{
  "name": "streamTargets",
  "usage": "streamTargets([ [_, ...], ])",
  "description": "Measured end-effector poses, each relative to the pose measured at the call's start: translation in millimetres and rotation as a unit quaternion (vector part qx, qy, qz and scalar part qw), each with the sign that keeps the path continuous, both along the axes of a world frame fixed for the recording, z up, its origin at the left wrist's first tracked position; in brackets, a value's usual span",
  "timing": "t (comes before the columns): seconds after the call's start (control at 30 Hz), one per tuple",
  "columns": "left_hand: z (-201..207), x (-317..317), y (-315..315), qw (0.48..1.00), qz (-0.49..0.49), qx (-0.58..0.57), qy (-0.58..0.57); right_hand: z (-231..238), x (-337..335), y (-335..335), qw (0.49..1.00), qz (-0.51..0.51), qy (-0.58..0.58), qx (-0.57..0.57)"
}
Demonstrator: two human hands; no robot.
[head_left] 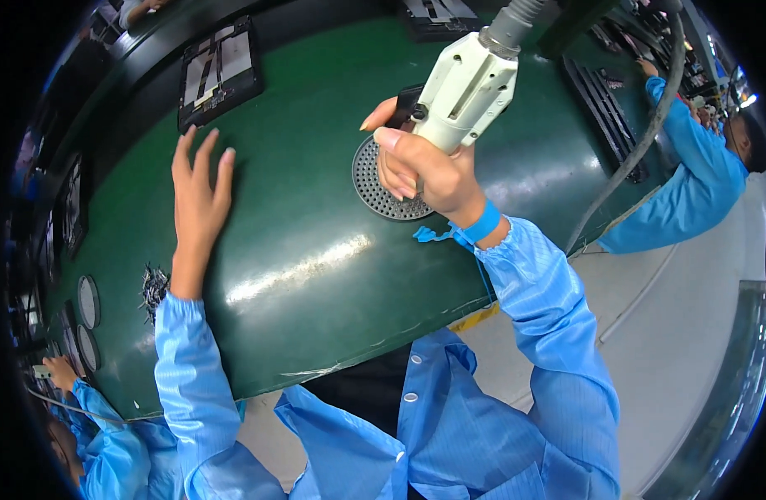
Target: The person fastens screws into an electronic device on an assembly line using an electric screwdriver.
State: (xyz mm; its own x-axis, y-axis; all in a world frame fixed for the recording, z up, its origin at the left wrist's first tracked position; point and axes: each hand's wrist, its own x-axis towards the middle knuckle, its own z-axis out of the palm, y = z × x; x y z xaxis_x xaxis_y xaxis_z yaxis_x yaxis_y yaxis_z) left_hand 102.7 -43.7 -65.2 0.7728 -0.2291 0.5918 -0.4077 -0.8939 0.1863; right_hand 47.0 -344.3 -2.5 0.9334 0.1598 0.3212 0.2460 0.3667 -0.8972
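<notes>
My right hand [437, 171] is wrapped round the lower part of a white electric screwdriver [462, 96], whose grey cord sleeve runs up out of view. Its tip is hidden behind my fingers. Below that hand lies a round, dark screw tray [368, 179] full of small holes, partly covered by the fingers. My left hand [201, 196] has its fingers spread, with nothing in them. Just beyond its fingertips an opened tablet-like device [220, 71] shows light panels and dark strips in a black frame; I cannot tell whether the fingertips touch it.
A green-topped bench [299, 208] curves before me. A pile of small dark screws [154, 290] lies by my left forearm. Further devices [437, 15] and long dark parts [603, 117] lie along the far side. A hose-like cable [641, 150] hangs at right. Co-workers in blue sleeves sit on both sides.
</notes>
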Motion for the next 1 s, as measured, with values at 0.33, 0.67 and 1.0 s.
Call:
streamTargets([
  [0.33,8.4,-78.1,-13.6,0.994,-0.033,-0.051,0.089,-14.0,0.1,-0.2,1.000,-0.002,0.001,-0.025],
  [0.67,5.4,-76.8,-7.3,0.992,-0.038,-0.070,0.097,-12.6,-0.4,4.7,0.999,-0.016,0.010,-0.037],
  [1.0,3.2,-78.0,-8.0,0.990,-0.047,-0.079,0.106,-16.8,-1.5,6.7,0.999,-0.006,-0.006,-0.042],
])
